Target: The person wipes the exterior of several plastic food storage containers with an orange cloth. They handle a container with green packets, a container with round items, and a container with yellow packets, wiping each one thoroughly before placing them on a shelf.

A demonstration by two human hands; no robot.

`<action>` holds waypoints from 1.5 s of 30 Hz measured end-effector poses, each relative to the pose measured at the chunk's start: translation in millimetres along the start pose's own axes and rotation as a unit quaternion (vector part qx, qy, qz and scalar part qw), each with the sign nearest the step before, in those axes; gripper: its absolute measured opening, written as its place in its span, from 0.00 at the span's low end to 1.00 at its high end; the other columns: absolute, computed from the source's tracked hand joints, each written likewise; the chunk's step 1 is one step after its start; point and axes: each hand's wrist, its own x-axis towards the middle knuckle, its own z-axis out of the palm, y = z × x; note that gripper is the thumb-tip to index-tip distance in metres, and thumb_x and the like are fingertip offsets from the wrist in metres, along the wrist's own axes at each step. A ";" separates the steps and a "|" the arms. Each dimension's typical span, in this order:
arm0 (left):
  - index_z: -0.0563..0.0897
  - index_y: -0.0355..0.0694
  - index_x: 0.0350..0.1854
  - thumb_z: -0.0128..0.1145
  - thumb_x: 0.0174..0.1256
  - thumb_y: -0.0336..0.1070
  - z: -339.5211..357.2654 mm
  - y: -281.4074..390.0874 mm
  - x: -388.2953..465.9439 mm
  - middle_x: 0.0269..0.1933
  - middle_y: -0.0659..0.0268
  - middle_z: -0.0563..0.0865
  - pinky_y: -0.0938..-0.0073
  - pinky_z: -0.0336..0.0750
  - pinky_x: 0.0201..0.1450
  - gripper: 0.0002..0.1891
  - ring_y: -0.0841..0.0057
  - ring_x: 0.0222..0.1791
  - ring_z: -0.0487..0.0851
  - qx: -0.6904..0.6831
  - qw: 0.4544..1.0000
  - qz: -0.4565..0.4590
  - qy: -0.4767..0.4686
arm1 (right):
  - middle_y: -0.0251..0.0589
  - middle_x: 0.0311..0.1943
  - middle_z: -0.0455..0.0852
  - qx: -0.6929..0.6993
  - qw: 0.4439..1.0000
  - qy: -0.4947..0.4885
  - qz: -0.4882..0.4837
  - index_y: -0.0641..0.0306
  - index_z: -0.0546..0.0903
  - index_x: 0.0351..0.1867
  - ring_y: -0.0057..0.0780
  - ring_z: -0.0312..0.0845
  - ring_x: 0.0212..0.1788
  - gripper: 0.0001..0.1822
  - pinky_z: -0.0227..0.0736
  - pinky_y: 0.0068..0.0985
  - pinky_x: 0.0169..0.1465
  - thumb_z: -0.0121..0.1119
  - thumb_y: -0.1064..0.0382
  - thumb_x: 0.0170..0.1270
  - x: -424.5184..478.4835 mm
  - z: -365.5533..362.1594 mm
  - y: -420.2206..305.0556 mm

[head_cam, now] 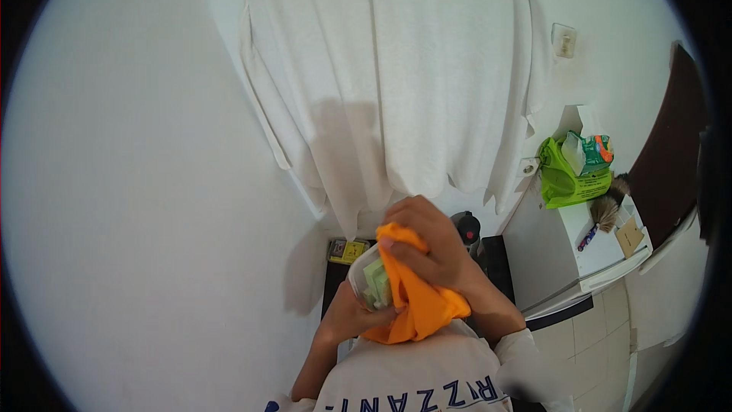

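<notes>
My left hand (353, 312) grips a clear plastic container (359, 270) from its lower left side. Pale green pieces (377, 283) show through the container; what they are I cannot tell. An orange cloth (420, 312) covers the container's right side and hangs down in front of my shirt. My right hand (429, 240) holds the upper part of this cloth against the container's rim, fingers bent over it. The container is tilted, and its right side is hidden by the cloth.
Behind my hands are a dark surface (334, 280), a small box with yellow (347, 252) and a black appliance (468, 228). A white curtain (434, 80) hangs ahead. To the right, a white cabinet (549, 263) holds a green plastic bag (572, 186) and a feather duster (601, 218).
</notes>
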 end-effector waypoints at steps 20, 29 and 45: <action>0.67 0.33 0.68 0.72 0.60 0.55 -15.3 -25.7 22.6 0.62 0.59 0.77 0.67 0.76 0.61 0.42 0.71 0.62 0.77 -0.200 0.942 0.211 0.169 | 0.52 0.73 0.65 0.168 0.983 0.022 0.067 0.68 0.60 0.76 0.42 0.61 0.75 0.29 0.55 0.31 0.75 0.43 0.55 0.80 -38.4 33.7 23.1; 0.61 0.34 0.73 0.49 0.70 0.70 -12.4 -13.1 23.2 0.69 0.54 0.73 0.59 0.72 0.68 0.45 0.61 0.65 0.77 -0.396 0.879 0.115 0.239 | 0.49 0.79 0.55 0.002 0.997 -0.013 -0.071 0.61 0.60 0.77 0.50 0.42 0.82 0.32 0.44 0.45 0.80 0.52 0.62 0.73 -57.1 46.0 27.2; 0.51 0.46 0.81 0.22 0.71 0.78 17.9 -14.5 13.8 0.79 0.62 0.57 0.66 0.51 0.79 0.47 0.67 0.78 0.57 -0.314 0.929 0.064 0.184 | 0.42 0.74 0.67 -0.150 0.986 -0.004 -0.073 0.60 0.71 0.72 0.46 0.53 0.79 0.27 0.43 0.45 0.79 0.52 0.63 0.72 21.2 34.0 -12.1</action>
